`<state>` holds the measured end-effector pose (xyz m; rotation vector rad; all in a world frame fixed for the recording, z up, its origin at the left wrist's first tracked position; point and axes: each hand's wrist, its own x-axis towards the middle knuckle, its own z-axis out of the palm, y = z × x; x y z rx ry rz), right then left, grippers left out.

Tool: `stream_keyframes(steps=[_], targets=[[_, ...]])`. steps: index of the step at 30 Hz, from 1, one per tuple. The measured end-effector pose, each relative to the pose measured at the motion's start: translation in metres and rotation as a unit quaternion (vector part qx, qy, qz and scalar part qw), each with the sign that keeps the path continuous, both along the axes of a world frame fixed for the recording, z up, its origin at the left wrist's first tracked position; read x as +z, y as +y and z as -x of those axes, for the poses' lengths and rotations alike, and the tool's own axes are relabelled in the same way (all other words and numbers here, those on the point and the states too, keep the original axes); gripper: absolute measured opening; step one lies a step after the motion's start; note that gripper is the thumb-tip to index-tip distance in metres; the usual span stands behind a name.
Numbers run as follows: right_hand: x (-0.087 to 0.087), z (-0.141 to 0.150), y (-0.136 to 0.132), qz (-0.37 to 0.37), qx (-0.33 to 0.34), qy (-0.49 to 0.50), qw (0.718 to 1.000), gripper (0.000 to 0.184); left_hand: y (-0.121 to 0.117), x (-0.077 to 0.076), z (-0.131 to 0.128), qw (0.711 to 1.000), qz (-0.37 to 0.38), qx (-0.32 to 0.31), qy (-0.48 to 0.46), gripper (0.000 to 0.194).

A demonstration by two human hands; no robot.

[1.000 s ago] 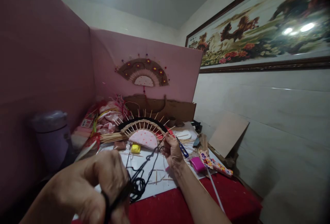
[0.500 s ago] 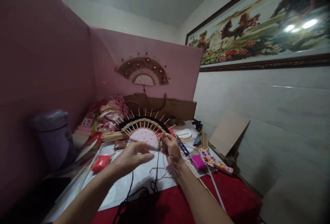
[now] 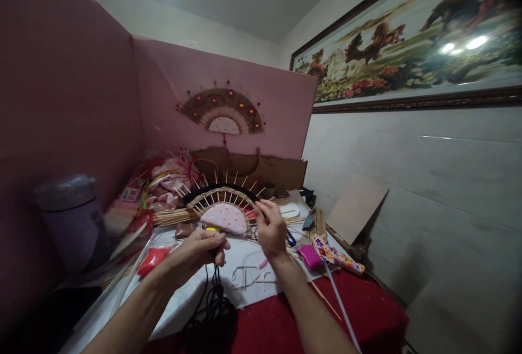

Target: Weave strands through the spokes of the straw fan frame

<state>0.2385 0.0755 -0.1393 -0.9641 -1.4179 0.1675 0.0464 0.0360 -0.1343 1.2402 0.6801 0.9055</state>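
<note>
A half-round fan frame (image 3: 222, 203) of thin wooden sticks, with woven tan and black bands and a pink dotted centre, lies on white paper (image 3: 244, 275). My left hand (image 3: 199, 252) is closed on a black cord (image 3: 212, 305) just below the frame; the cord hangs down to a heap at the table's front edge. My right hand (image 3: 269, 227) rests at the frame's right end with its fingers pinched on the sticks and cord there.
A finished brown fan (image 3: 222, 112) hangs on the pink board behind. Loose sticks (image 3: 175, 216), a red bag (image 3: 153, 259), a lilac pot (image 3: 71, 218), blue scissors (image 3: 290, 238), a pink block (image 3: 310, 258) and a flowered glue gun (image 3: 336, 256) lie around. The tablecloth (image 3: 359, 310) is red.
My left hand went from close to the camera out to the frame's lower edge and closed on the black cord. My right hand shifted slightly up along the frame's right end.
</note>
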Motion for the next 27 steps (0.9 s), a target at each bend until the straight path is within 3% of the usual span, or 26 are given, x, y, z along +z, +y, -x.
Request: stream_keyframes(steps=[3,5,8,10,13,16,19,20,22,23,25,27], targets=[[-0.006,0.019,-0.013,0.050,0.240,-0.109,0.963,0.032,0.001,-0.006,0.002,0.999,-0.007,0.018,0.030,0.027],[-0.011,0.026,-0.016,0.102,0.295,-0.148,0.938,0.034,0.003,-0.008,0.004,0.999,-0.009,0.033,0.031,0.026],[-0.015,0.024,-0.011,0.121,0.229,-0.107,0.960,0.037,0.005,-0.008,0.009,0.999,-0.001,0.044,0.018,0.026],[-0.015,0.017,-0.004,0.113,0.155,-0.018,0.981,0.040,0.004,-0.005,0.013,0.999,0.001,0.040,-0.003,0.025],[-0.013,0.006,0.006,0.125,0.049,0.091,0.987,0.043,0.000,0.001,0.015,0.999,-0.004,0.020,-0.045,0.026],[-0.012,0.001,0.008,0.160,-0.022,0.066,0.985,0.043,-0.003,0.004,0.015,0.998,-0.010,0.008,-0.069,0.025],[-0.010,0.006,0.001,0.112,-0.045,-0.008,0.993,0.036,-0.003,0.001,0.013,0.998,-0.003,0.026,-0.061,0.012],[-0.009,0.009,-0.002,0.083,-0.018,-0.019,0.996,0.036,-0.002,0.000,0.011,0.998,0.003,0.039,-0.055,0.011],[-0.009,0.016,-0.010,0.081,0.117,-0.021,0.990,0.042,-0.001,-0.003,0.009,0.997,0.015,0.066,-0.044,0.013],[-0.010,0.019,-0.013,0.122,0.212,-0.020,0.969,0.047,-0.001,-0.003,0.008,0.996,0.018,0.077,-0.044,0.014],[-0.012,0.024,-0.018,0.231,0.374,-0.026,0.898,0.053,-0.002,-0.003,0.006,0.994,0.021,0.093,-0.047,0.016],[-0.013,0.028,-0.020,0.293,0.438,-0.032,0.849,0.048,-0.002,-0.002,0.007,0.992,0.023,0.112,-0.052,0.018]])
